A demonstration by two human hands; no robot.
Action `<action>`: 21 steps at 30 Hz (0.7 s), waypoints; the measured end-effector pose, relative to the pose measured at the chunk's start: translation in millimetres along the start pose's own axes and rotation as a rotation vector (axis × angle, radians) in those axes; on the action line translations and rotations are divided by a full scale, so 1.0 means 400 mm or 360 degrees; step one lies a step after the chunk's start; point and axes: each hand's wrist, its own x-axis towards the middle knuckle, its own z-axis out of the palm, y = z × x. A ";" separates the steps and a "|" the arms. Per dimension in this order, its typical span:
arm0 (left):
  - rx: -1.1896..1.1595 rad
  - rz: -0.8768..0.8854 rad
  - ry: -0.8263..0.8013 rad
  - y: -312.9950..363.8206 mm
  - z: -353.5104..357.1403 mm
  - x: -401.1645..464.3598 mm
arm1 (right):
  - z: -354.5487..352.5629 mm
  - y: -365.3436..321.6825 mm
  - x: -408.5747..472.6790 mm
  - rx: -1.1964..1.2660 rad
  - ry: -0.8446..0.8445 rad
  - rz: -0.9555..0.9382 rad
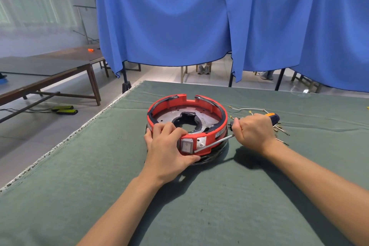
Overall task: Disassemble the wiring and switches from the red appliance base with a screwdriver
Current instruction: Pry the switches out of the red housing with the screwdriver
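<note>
Round red plastic appliance base (217, 112) sits mid tabletop on wrinkly green felt cloth (199, 205); left hand (169, 146) grips its near rim by the grey rocker switch (186, 145); right hand (254, 132) is clenched around an orange-and-blue-handled screwdriver (274, 117), shaft against the base wall; loose wires (249, 110) behind; blue curtains (199, 16), wooden tables (60, 70) and tile floor beyond.

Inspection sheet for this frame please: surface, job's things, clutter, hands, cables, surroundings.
Surface: green cloth covers the table.
Job's things: red appliance base sits open side up; grey rocker switch still in its wall; screwdriver tip beside the switch.
Clutter: nothing seen.
Hands: left hand holds the base near the switch; right hand has its grip round the screwdriver handle.
Cables: loose wires with terminals lie right of the base.
Surroundings: blue curtain behind; wooden table at left.
</note>
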 end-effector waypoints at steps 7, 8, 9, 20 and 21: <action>0.0045 0.0015 -0.0041 0.000 -0.006 0.005 | -0.074 0.050 0.019 -0.0086 -0.0058 -0.0072; 0.0050 0.0019 -0.0048 -0.002 -0.007 0.005 | -0.097 0.058 0.028 -0.0127 -0.0062 -0.0072; 0.0055 0.0026 -0.0057 -0.005 -0.007 0.005 | -0.119 0.064 0.036 -0.0165 -0.0062 -0.0071; 0.0182 0.0079 -0.0142 0.005 -0.008 -0.013 | -0.223 -0.011 0.106 -0.0525 -0.0570 0.0200; 0.0206 0.0095 -0.0133 0.009 -0.009 -0.015 | -0.222 -0.019 0.097 -0.0457 -0.0612 0.0292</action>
